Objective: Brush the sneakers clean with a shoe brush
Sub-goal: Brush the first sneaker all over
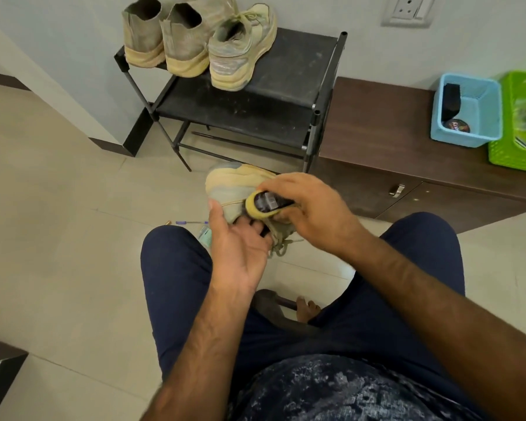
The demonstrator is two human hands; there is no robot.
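The sneaker (231, 185) being worked on is held off the floor just in front of the shoe rack (286, 86), above the person's knees. Its toe points toward the rack and its laces hang down toward the lap. Lifting it rather than leaving it on the tiles probably lets the person turn each side up to the brush and see the dirt closely.

The left hand (240, 241) holds it from below and from the side. The thumb lies along the near flank and the fingers (255, 226) curl in under the lace area, giving the shoe a firm backing to be scrubbed against. The right hand (310, 208) grips the shoe brush (266, 204) from above, its fingers closed round the yellow-edged body. The bristle side is hidden but appears to be pressed onto the upper near the laces.

On top of the rack stands the matching sneaker (240, 56), with a pair of tan high-tops (182, 41) to its left, all heels outward. From here I cannot tell whether they are waiting or finished.

Right of the rack, a brown cabinet (377, 117) carries a blue basket (438, 123) and a green basket (504, 153). I take them for supply baskets, set within an arm's stretch of the seat.
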